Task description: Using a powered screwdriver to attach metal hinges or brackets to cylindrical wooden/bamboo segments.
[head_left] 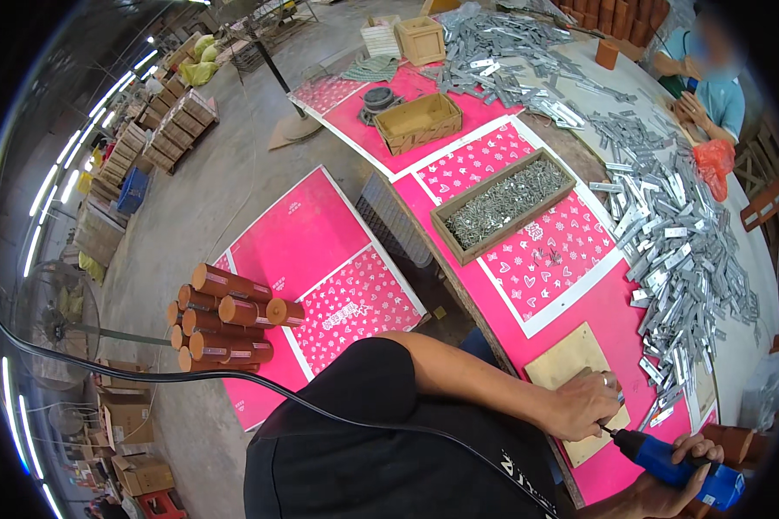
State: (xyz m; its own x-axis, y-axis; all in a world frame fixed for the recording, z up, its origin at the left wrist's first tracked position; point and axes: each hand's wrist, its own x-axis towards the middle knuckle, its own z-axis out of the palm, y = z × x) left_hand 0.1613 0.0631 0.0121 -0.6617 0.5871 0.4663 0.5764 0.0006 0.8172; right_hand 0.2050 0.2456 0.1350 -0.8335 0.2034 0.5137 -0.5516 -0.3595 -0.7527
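Note:
My right hand [688, 463] is wrapped around a blue and black power screwdriver [662, 454] at the lower right. The tool lies nearly level, its thin dark bit pointing left to my left hand [587, 404]. That hand, with a ring on one finger, is closed above a yellowish flat board [563, 353]. Its fingertips are bent down around the bit's tip, and what they pinch is hidden. Beneath the board lies a bright pink printed sheet [528, 381]. Right of my hands spreads a big heap of flat grey metal strips [684, 259].
A long wooden tray of small screws [506, 208] stands ahead on the table. Beyond it sits an open wooden box [418, 121]. Brown cylinders [225, 316] are stacked on a pink surface to the left. A black cable [260, 381] crosses my arm. Another person [710, 86] sits opposite.

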